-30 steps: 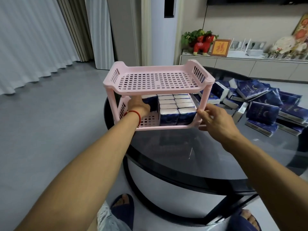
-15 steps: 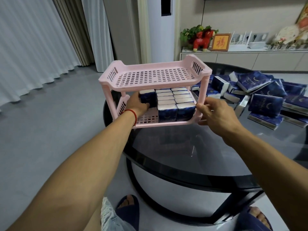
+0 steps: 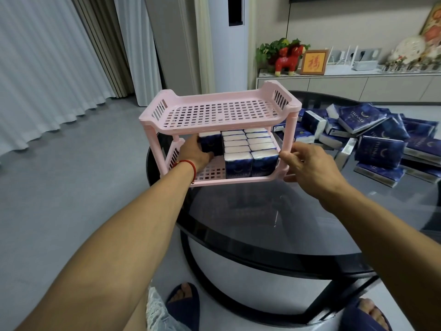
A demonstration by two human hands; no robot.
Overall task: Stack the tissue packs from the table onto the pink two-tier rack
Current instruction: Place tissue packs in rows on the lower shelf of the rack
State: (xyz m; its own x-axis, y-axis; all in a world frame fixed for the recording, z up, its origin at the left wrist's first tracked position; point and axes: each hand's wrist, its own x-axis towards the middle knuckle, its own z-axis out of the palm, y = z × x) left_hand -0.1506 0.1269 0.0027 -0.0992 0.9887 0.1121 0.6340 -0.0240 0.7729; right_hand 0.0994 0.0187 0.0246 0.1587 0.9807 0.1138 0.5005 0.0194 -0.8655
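From the head view, the pink rack (image 3: 216, 114) stands at the near left edge of the round glass table (image 3: 298, 218), its top tier bare and two rows of upright tissue packs (image 3: 250, 149) on the lower tier. The left hand (image 3: 194, 155) reaches into the lower tier and grips a tissue pack (image 3: 211, 143); its fingertips are hidden behind it. The right hand (image 3: 307, 164) curls round the rack's front right post. Loose packs (image 3: 381, 144) pile behind the rack on the right, partly screened by it.

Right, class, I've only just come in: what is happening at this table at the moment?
A person is filling a pink two-tier rack with tissue packs. The left hand holds a pack on the lower tier, beside two rows of packs standing there. The right hand grips the rack's right front post. The top tier has nothing on it, and a pile of packs lies on the glass table.
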